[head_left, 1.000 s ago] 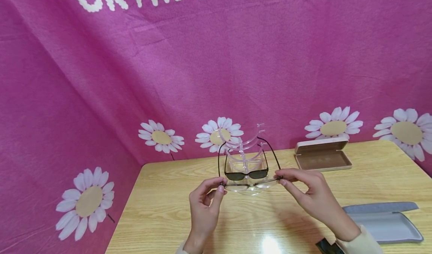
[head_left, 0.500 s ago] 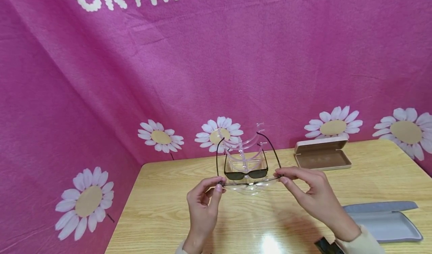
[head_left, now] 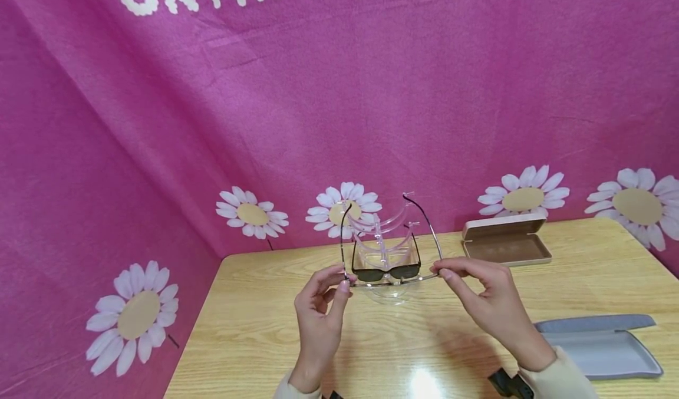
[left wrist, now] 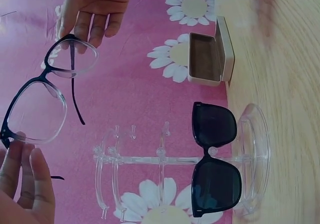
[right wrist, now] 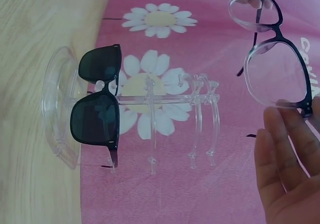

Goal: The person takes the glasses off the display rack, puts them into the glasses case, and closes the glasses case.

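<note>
My left hand [head_left: 320, 316] pinches one hinge corner of a pair of eyeglasses [left wrist: 46, 74] between thumb and fingers. At the other corner, my right hand [head_left: 490, 302] does the same. Black along the top and see-through below, the eyeglasses have clear lenses and both temples unfolded, pointing away from me. They are held in the air in front of a clear plastic glasses stand [right wrist: 150, 100]. Dark sunglasses [left wrist: 216, 184] sit on the stand's lowest tier, while its upper bars carry nothing. In the head view the eyeglasses' front partly overlaps the sunglasses.
An open beige glasses case [head_left: 507, 250] with a brown lining lies at the back right of the wooden table [head_left: 254, 340]. Nearer, by my right forearm, is an open grey case [head_left: 605, 352]. A pink cloth [head_left: 424, 92] with daisies hangs behind.
Both hands have lifted the eyeglasses slightly. The temple tips now stand higher, near the stand's top bars, and the front has risen over the sunglasses in the head view.
</note>
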A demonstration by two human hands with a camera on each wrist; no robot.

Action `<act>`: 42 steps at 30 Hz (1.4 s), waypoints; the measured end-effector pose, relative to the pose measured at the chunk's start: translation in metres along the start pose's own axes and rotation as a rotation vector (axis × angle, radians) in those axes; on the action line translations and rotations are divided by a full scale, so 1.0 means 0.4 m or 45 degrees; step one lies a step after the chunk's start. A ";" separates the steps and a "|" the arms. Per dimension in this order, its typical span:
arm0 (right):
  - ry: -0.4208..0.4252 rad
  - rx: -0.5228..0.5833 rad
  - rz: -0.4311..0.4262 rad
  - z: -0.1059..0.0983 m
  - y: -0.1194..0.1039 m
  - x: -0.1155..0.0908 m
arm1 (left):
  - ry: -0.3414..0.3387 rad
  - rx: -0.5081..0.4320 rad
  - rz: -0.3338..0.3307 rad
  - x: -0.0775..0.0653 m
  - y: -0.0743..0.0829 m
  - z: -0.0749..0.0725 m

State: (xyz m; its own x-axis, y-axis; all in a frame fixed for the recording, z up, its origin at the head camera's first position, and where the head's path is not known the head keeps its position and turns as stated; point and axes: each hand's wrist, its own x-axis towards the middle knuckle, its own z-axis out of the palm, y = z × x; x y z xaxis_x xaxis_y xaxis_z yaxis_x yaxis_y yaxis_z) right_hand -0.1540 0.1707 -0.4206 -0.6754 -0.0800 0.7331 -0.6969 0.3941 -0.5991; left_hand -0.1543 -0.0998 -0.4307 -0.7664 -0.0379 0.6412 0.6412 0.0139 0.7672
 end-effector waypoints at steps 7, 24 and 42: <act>0.018 0.035 0.028 0.007 0.011 0.001 | 0.026 0.072 -0.188 -0.001 0.005 0.001; 0.058 0.195 0.087 0.027 0.021 -0.013 | 0.028 0.044 -0.303 -0.008 -0.004 0.000; 0.100 0.398 0.198 0.031 0.033 -0.025 | -0.018 -0.012 -0.336 -0.005 -0.014 0.000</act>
State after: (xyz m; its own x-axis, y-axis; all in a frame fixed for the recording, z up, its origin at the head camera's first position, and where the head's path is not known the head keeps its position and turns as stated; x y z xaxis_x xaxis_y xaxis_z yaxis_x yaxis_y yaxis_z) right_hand -0.1592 0.1652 -0.4398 -0.7671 0.0346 0.6407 -0.6355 0.0958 -0.7661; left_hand -0.1562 -0.0999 -0.4362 -0.9076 -0.0247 0.4192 0.4194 -0.0041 0.9078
